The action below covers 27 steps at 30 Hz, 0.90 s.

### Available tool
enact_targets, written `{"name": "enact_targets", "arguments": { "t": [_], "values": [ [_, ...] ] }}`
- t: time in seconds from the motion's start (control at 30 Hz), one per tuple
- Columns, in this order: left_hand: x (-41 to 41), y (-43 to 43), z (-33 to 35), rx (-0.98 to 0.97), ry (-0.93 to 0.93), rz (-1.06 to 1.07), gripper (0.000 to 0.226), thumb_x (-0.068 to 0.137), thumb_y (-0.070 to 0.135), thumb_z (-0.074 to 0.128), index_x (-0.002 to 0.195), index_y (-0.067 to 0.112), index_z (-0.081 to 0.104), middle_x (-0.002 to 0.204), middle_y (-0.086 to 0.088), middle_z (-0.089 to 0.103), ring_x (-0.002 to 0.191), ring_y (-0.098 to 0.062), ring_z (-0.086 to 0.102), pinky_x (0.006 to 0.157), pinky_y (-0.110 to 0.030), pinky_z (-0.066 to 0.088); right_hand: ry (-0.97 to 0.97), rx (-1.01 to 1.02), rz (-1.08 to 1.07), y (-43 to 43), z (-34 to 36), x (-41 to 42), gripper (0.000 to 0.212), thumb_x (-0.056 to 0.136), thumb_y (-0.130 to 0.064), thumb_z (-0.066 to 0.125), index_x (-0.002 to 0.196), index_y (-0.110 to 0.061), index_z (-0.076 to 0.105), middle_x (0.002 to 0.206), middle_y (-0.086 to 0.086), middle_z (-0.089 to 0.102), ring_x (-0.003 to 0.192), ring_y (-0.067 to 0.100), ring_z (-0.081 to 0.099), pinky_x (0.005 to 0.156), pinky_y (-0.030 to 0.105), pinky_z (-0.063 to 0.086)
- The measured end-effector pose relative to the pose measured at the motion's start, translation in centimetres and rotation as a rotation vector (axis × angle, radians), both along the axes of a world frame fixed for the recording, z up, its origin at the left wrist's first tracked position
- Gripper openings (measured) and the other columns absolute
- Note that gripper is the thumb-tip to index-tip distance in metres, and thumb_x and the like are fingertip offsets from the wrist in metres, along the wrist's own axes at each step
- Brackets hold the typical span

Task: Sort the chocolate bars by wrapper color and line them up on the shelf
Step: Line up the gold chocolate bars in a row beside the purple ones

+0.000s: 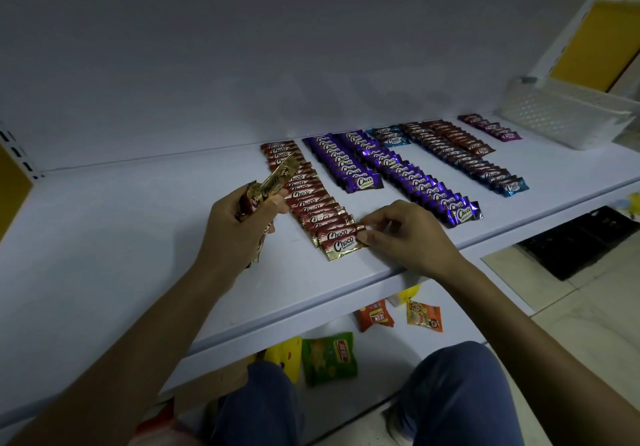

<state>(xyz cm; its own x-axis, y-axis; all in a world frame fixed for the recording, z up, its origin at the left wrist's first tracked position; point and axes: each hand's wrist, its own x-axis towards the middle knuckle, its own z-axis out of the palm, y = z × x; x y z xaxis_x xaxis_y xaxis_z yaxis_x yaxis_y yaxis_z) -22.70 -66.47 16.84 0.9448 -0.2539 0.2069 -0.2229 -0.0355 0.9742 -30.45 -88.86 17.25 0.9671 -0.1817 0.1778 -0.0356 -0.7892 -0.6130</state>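
On the white shelf [121,238] lie overlapping rows of Choco bars sorted by wrapper. A red-and-gold row [304,196] runs toward me. Its front bar [343,246] is pinched at the right end by my right hand [405,234]. My left hand [239,227] is closed around a bunch of red-and-gold bars [273,182], held above the shelf left of that row. Two purple rows [346,165] [426,186] lie to the right, then a short blue group [389,136], a dark red row ending in a blue bar [467,158], an orange-red row [464,137] and a short magenta row [491,127].
A white plastic basket [561,113] stands at the shelf's far right. Snack packets, green [329,357], orange [374,317] and yellow [287,355], lie on the lower level under the shelf edge. My knees in blue trousers [457,393] are below. A dark crate [581,241] sits on the floor right.
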Motion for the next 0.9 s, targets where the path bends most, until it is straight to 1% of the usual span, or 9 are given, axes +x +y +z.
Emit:
{"name": "enact_targets", "arguments": {
  "t": [0.07, 0.17, 0.33, 0.47, 0.5, 0.57, 0.67, 0.83, 0.9],
  "values": [
    [-0.1, 0.0, 0.2, -0.019, 0.005, -0.017, 0.005, 0.087, 0.033, 0.066, 0.084, 0.029, 0.067, 0.091, -0.025, 0.066, 0.063, -0.018, 0.05, 0.06, -0.029, 0.043, 0.005, 0.005, 0.007, 0.0, 0.0, 0.1, 0.018, 0.082, -0.029, 0.071, 0.1, -0.024, 0.072, 0.096, 0.002, 0.065, 0.083, 0.014, 0.056, 0.074, 0.037, 0.047],
    [-0.1, 0.2, 0.1, -0.018, 0.018, -0.025, 0.022, 0.072, 0.048, 0.065, 0.082, 0.028, 0.068, 0.088, -0.025, 0.065, 0.062, -0.02, 0.049, 0.057, -0.028, 0.043, 0.009, 0.001, 0.012, 0.2, 0.0, 0.2, 0.021, 0.083, -0.029, 0.07, 0.103, -0.022, 0.072, 0.095, 0.001, 0.064, 0.085, 0.015, 0.055, 0.075, 0.035, 0.047],
    [0.2, 0.3, 0.0, 0.026, 0.022, -0.049, 0.012, 0.088, 0.029, 0.067, 0.08, 0.02, 0.071, 0.083, -0.026, 0.064, 0.059, -0.021, 0.047, 0.053, -0.027, 0.039, -0.11, 0.136, -0.015, 1.3, 0.9, 0.7, 0.029, 0.085, -0.035, 0.067, 0.112, -0.024, 0.065, 0.085, -0.004, 0.064, 0.079, 0.01, 0.059, 0.069, 0.024, 0.046],
    [0.1, 0.4, 0.1, 0.098, 0.029, -0.105, 0.017, 0.091, 0.019, 0.061, 0.077, 0.016, 0.07, 0.061, -0.002, 0.061, 0.046, -0.006, 0.045, 0.043, -0.019, 0.036, -0.114, 0.387, 0.136, 4.3, 3.2, 2.1, 0.038, 0.089, -0.03, 0.062, 0.126, -0.023, 0.056, 0.07, 0.0, 0.068, 0.079, 0.006, 0.068, 0.074, 0.016, 0.051],
    [0.0, 0.4, 0.1, 0.106, 0.03, -0.12, 0.016, 0.091, 0.017, 0.061, 0.078, 0.015, 0.07, 0.059, -0.001, 0.061, 0.045, -0.004, 0.045, 0.043, -0.019, 0.036, -0.115, 0.405, 0.17, 5.0, 3.6, 2.5, 0.034, 0.09, -0.026, 0.063, 0.122, -0.019, 0.059, 0.067, 0.002, 0.066, 0.077, 0.009, 0.068, 0.074, 0.016, 0.051],
    [0.0, 0.4, 0.1, 0.112, 0.033, -0.136, 0.012, 0.09, 0.016, 0.062, 0.082, 0.014, 0.071, 0.067, -0.011, 0.064, 0.046, -0.004, 0.046, 0.043, -0.018, 0.037, -0.131, 0.432, 0.193, 5.9, 4.3, 3.2, 0.014, 0.09, -0.018, 0.063, 0.099, -0.01, 0.07, 0.07, 0.013, 0.064, 0.069, 0.014, 0.062, 0.066, 0.017, 0.049],
    [0.1, 0.4, 0.0, 0.108, 0.046, -0.117, 0.009, 0.09, 0.017, 0.063, 0.086, 0.016, 0.071, 0.067, -0.013, 0.061, 0.045, -0.007, 0.043, 0.04, -0.02, 0.035, -0.11, 0.607, 0.141, 5.5, 4.6, 3.4, 0.015, 0.089, -0.015, 0.063, 0.075, -0.013, 0.067, 0.062, 0.009, 0.059, 0.056, 0.013, 0.051, 0.054, 0.018, 0.043],
    [0.0, 0.2, 0.2, 0.064, 0.058, -0.071, 0.009, 0.09, 0.017, 0.062, 0.089, 0.018, 0.07, 0.066, -0.01, 0.058, 0.043, -0.006, 0.041, 0.038, -0.019, 0.033, -0.024, 0.8, 0.132, 3.6, 4.3, 1.7, 0.02, 0.089, -0.022, 0.06, 0.095, -0.005, 0.07, 0.081, 0.004, 0.072, 0.065, 0.014, 0.064, 0.06, 0.019, 0.048],
    [0.0, 0.2, 0.1, 0.059, 0.053, -0.053, 0.011, 0.091, 0.016, 0.061, 0.089, 0.021, 0.07, 0.064, -0.007, 0.057, 0.043, -0.007, 0.041, 0.038, -0.018, 0.033, -0.006, 0.828, 0.135, 2.8, 3.7, 0.7, 0.02, 0.085, -0.018, 0.063, 0.098, -0.004, 0.07, 0.083, 0.004, 0.073, 0.07, 0.014, 0.067, 0.062, 0.02, 0.05]
  ]
}}
